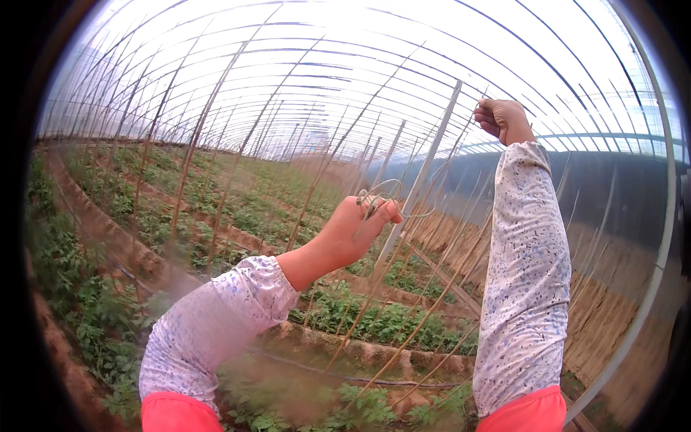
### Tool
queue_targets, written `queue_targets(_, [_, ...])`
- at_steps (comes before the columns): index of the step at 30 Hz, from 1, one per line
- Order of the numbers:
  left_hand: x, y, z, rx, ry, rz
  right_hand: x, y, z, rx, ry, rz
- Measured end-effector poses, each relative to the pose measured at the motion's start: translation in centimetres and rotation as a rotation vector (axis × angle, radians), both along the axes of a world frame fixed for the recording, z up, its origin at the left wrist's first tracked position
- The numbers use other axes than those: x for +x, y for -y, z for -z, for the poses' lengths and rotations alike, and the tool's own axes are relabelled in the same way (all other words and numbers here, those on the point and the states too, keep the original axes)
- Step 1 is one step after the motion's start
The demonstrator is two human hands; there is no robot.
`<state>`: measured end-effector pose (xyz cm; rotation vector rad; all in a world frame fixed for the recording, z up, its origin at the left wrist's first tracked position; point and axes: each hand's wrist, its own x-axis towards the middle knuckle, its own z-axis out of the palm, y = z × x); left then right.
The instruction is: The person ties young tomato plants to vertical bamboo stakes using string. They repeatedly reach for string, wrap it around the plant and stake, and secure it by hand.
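Observation:
My left hand [353, 229] is at mid-view, its fingers and thumb closed on a tangled bundle of thin pale twine [380, 195]. Loose loops of the twine stick out past the fingertips, towards a pale upright post [432, 154]. My right hand [502, 120] is raised high on the right, fingers curled, near the upper end of a thin cane. What looks like a strand of twine runs down from its fingers; the grip itself is partly hidden. Patterned sleeve covers [532, 259] wrap both forearms.
Slanting canes [413, 348] rise between my arms from rows of leafy green plants [378, 318]. Raised soil edges [432, 359] and a dark hose [351, 372] cross below. Curved greenhouse ribs [661, 254] arch overhead and down the right, beside an earthen wall [610, 291].

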<state>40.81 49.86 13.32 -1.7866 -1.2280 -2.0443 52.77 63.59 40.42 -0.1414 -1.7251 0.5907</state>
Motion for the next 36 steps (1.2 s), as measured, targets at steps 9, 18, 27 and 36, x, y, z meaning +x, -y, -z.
queue_targets(9, [2.6, -1.1, 2.2, 0.015, -0.126, 0.022, -5.2, -0.2, -5.1, 0.689, -0.176, 0.276])
queue_targets(18, [2.7, -0.3, 2.8, -0.062, -0.086, 0.005, -4.8, 1.0, -1.6, 0.999, -0.167, 0.926])
queue_targets(27, [2.9, -0.7, 4.1, -0.132, 0.025, 0.067, -1.0, -3.1, 5.4, 0.893, -0.157, 0.783])
queue_targets(36, [1.7, 1.3, 2.9, -0.048, 0.099, 0.094, -1.3, -6.9, 2.0, 0.399, -0.193, 0.336])
